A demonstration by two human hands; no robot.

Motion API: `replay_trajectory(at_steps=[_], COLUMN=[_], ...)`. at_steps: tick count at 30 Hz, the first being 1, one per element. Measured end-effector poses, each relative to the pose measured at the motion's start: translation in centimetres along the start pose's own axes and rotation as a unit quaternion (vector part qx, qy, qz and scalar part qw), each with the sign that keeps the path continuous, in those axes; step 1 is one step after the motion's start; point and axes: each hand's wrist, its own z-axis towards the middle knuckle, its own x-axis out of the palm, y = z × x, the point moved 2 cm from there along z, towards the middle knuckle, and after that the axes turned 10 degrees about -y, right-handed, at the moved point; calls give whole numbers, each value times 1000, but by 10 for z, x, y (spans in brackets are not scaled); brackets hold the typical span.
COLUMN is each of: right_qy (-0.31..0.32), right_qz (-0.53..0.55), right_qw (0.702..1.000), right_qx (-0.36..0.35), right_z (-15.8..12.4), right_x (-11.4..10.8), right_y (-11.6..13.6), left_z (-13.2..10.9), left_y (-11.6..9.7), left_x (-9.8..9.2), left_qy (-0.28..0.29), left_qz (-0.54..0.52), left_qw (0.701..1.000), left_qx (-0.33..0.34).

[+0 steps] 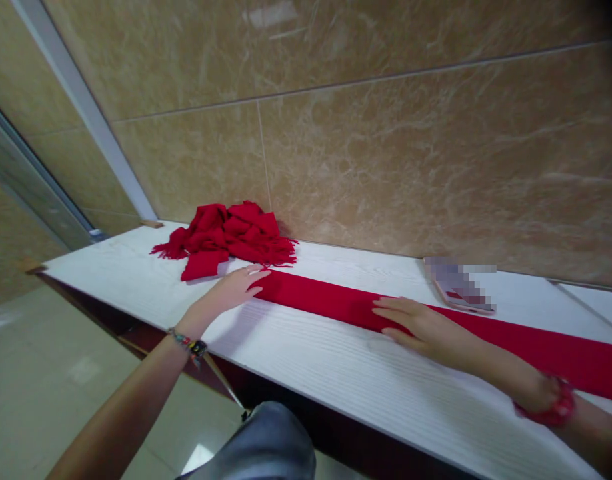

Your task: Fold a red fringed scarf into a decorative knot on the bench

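Observation:
A long red scarf (316, 298) lies folded in a flat strip along the white tabletop, running past the right edge of the view. My left hand (236, 289) rests at its left end with fingers stretched out, thumb apart. Farther right, my right hand (411, 323) lies on the strip with its fingers extended flat and the palm down. Just beyond my left hand is a crumpled heap of red fringed scarves (231, 233), with a squarish folded end sticking out toward the front.
A phone (459, 287), partly blurred out, lies behind the strip near the tiled wall (411, 153). The white tabletop (331, 353) has its front edge close to my knee (271, 443). A small wooden piece (152, 224) sits at the back left.

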Motion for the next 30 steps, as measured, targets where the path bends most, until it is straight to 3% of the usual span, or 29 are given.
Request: replay_trajectory(at_steps=[3,8,16,20,30], right_qy=[-20,-4,20,9,-4], right_qz=[37,4,-51,-77,-63], right_qw=[998,999,995,994,994], right_qx=[-38,-52,-78,-77,-90], right_z=[54,104,100,99,97], right_x=[8,31,35,36,39], right_y=[42,72,72,74,70], left_z=[12,12,6,6,5], left_y=[-12,-13,-8,-6,-9], left_x=[-4,-3,1,2,-1], left_qy=[32,12,51,38,37], left_qz=[-44,-44,53,96,83], left_qw=[995,994,985,984,980], left_qx=[82,97,155,147,178])
